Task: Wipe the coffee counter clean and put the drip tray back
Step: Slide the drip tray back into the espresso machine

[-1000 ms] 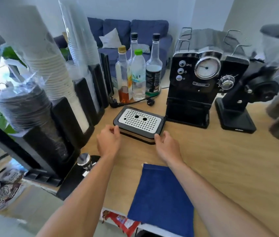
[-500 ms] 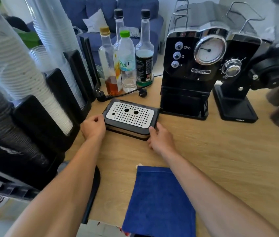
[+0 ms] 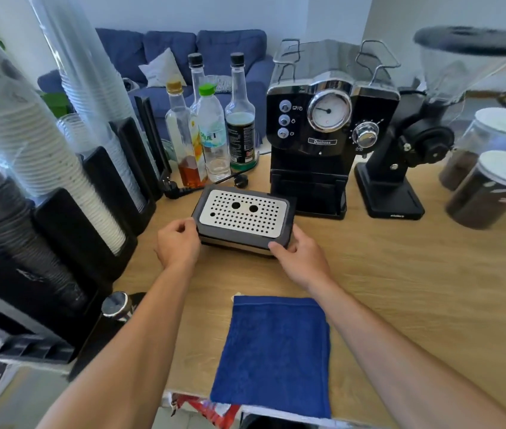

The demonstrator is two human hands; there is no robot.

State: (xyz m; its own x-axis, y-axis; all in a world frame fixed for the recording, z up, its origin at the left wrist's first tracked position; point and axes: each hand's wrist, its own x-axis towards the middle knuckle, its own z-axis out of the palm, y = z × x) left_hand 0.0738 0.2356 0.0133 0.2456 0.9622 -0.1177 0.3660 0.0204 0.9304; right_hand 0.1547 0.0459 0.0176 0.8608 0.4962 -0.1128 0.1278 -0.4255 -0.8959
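The black drip tray (image 3: 245, 216) with a perforated metal grid sits on the wooden counter (image 3: 416, 274), just left of and in front of the black espresso machine (image 3: 323, 134). My left hand (image 3: 179, 243) grips the tray's left end. My right hand (image 3: 299, 258) grips its front right corner. The machine's base has an open slot at the bottom. A folded blue cloth (image 3: 273, 354) lies flat at the counter's near edge, between my forearms.
Several bottles (image 3: 211, 134) and a loose power plug (image 3: 239, 181) stand behind the tray. Cup dispensers (image 3: 59, 181) line the left side. A black grinder (image 3: 400, 156) and jars of coffee (image 3: 490, 187) stand at the right. A tamper (image 3: 117, 305) sits near the left edge.
Both hands have closed on the drip tray's ends, from resting at its near edge. The tray now sits closer to the espresso machine. My head has moved in and the view has shifted.
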